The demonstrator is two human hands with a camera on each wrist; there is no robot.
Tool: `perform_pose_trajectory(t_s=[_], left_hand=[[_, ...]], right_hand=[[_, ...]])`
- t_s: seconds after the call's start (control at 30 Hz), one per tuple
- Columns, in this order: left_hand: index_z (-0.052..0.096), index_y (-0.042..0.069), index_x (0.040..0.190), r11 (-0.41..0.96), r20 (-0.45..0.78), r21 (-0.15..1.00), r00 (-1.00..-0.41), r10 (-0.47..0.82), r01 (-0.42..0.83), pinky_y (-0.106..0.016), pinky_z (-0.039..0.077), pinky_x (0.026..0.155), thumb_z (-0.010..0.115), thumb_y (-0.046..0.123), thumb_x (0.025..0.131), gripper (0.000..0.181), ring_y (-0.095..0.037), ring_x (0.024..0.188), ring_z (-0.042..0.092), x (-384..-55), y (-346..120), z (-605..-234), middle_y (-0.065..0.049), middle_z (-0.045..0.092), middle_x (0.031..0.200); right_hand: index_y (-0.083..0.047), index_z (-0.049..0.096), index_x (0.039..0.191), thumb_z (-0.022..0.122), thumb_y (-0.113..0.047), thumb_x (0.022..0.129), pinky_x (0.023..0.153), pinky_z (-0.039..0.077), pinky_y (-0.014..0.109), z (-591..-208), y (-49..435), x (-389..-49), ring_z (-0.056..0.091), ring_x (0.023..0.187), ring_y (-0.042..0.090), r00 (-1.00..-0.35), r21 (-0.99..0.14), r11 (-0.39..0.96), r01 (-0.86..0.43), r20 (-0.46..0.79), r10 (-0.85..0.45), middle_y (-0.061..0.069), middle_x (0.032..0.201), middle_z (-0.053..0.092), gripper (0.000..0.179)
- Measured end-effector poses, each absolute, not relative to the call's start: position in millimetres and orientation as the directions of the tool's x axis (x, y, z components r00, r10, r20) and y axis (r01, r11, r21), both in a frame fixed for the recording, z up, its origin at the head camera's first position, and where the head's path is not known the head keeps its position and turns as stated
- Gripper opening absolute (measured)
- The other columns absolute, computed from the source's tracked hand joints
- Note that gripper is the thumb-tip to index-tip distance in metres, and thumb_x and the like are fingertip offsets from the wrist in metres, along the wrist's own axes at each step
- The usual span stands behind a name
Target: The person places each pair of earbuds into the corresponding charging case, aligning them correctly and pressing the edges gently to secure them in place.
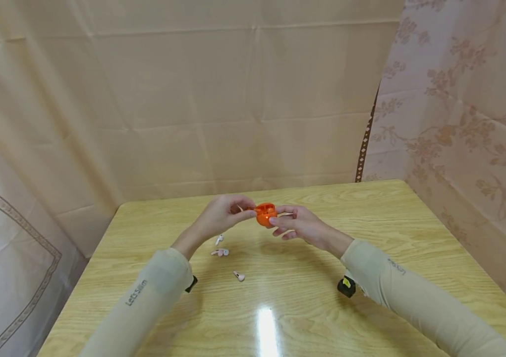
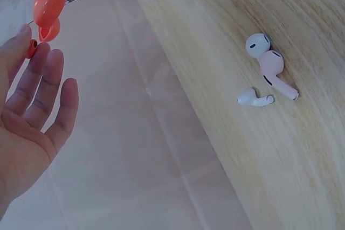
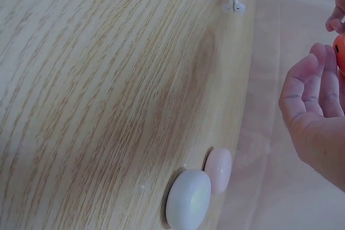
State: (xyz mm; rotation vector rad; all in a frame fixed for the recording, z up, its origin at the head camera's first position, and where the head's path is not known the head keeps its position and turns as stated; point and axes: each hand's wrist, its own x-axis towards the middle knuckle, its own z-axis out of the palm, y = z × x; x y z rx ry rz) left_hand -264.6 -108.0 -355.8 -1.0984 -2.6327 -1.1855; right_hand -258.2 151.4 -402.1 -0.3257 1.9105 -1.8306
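Observation:
My right hand (image 1: 302, 228) holds an orange earbud case (image 1: 263, 219) above the table, its lid raised. In the left wrist view the case (image 2: 49, 4) is seen from outside. An orange earbud (image 2: 32, 48) is pinched between the thumb and index finger of my left hand (image 1: 221, 215), close beside the case. The other left fingers are spread loosely. In the right wrist view, the right hand (image 3: 318, 100) has its fingers against the orange case (image 3: 340, 52), which is cut off by the frame edge.
On the wooden table (image 1: 315, 307), below the left hand, lie a white earbud (image 1: 219, 239), a pink earbud (image 1: 217, 253) touching another white one, and a separate pink earbud (image 1: 239, 276). A white case (image 3: 188, 200) and a pink case (image 3: 218, 171) sit side by side.

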Motion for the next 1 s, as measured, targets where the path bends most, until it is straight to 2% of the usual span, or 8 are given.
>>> perform_pose_trajectory(t_s=[0.23,0.43,0.6,0.83,1.0], left_hand=[[0.076,0.009,0.113,0.472,0.305,0.589,-0.721,0.622,0.656,-0.028,0.056,0.068,0.071,0.015,0.097,0.017,-0.013,0.073,0.068,-264.0,-107.0,-353.0,0.000,0.074,0.100],[0.075,0.009,0.117,0.485,0.309,0.553,-0.708,0.635,0.677,-0.029,0.056,0.071,0.069,0.014,0.099,0.021,-0.014,0.078,0.067,-265.0,-104.2,-351.8,-0.005,0.075,0.107],[0.076,0.011,0.116,0.508,0.309,0.532,-0.714,0.629,0.678,-0.029,0.055,0.077,0.070,0.013,0.098,0.019,-0.013,0.087,0.065,-264.6,-104.2,-353.2,-0.001,0.073,0.110],[0.076,0.011,0.115,0.510,0.329,0.519,-0.711,0.621,0.686,-0.029,0.053,0.071,0.070,0.014,0.098,0.019,-0.015,0.083,0.061,-263.5,-104.7,-352.0,-0.002,0.070,0.108],[0.076,0.012,0.116,0.517,0.308,0.526,-0.718,0.624,0.675,-0.029,0.053,0.073,0.069,0.015,0.098,0.019,-0.015,0.085,0.061,-265.0,-103.7,-351.2,0.000,0.070,0.109]], right_hand=[[-0.002,0.054,0.137,0.070,-0.027,0.098,0.098,0.049,0.055,-402.0,149.7,-258.4,0.069,0.098,0.027,-0.853,-0.986,0.073,0.151,-0.167,-0.494,0.018,0.119,0.070,0.048],[-0.003,0.056,0.134,0.068,-0.024,0.099,0.095,0.051,0.053,-401.7,149.5,-258.7,0.069,0.097,0.027,-0.855,-0.986,0.064,0.152,-0.164,-0.492,0.023,0.122,0.068,0.042],[-0.002,0.055,0.132,0.069,-0.023,0.099,0.094,0.052,0.050,-402.5,147.4,-257.6,0.069,0.096,0.025,-0.850,-0.987,0.053,0.152,-0.158,-0.502,0.017,0.116,0.071,0.042],[-0.001,0.054,0.133,0.067,-0.022,0.100,0.094,0.052,0.051,-405.1,144.8,-258.5,0.069,0.097,0.026,-0.850,-0.988,0.051,0.149,-0.154,-0.503,0.015,0.115,0.072,0.042],[-0.002,0.055,0.133,0.068,-0.023,0.100,0.094,0.052,0.051,-407.0,144.8,-258.9,0.069,0.097,0.026,-0.855,-0.989,0.053,0.139,-0.147,-0.498,0.011,0.114,0.072,0.041]])
